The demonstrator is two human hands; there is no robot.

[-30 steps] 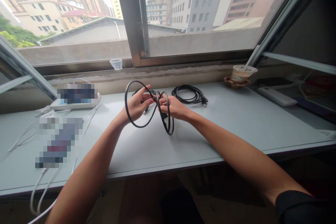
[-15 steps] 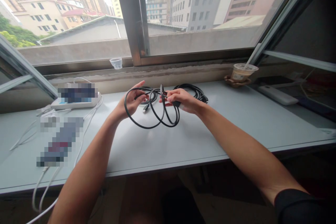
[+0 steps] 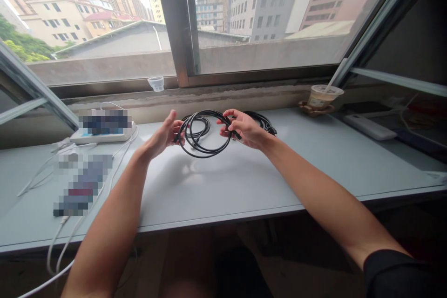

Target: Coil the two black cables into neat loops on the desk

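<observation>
A black cable (image 3: 203,154), wound in several round loops, hangs above the table between my two hands. My right hand (image 3: 246,128) pinches the loops at their right side with thumb and fingers, and a short cable end pokes out below the fingers. On the left, my left hand (image 3: 163,134) has its thumb raised while its fingers curl around the coil's left edge, near a dark end of the cable. Behind the held loops a second black cable coil (image 3: 206,122) lies on the table. Another black cable bundle (image 3: 268,123) lies behind my right hand, partly hidden by it.
The pale table (image 3: 216,191) runs along the window. At the left are a white power strip (image 3: 101,138), a blurred-out device (image 3: 84,181) and white cords. A small clear cup (image 3: 156,84) sits on the sill. A drink cup (image 3: 321,97) with a straw stands back right.
The held cable's loose, crossing loops have become a smaller, rounder coil. My left hand has moved slightly left and its thumb has lifted. The right hand has stayed nearly in place.
</observation>
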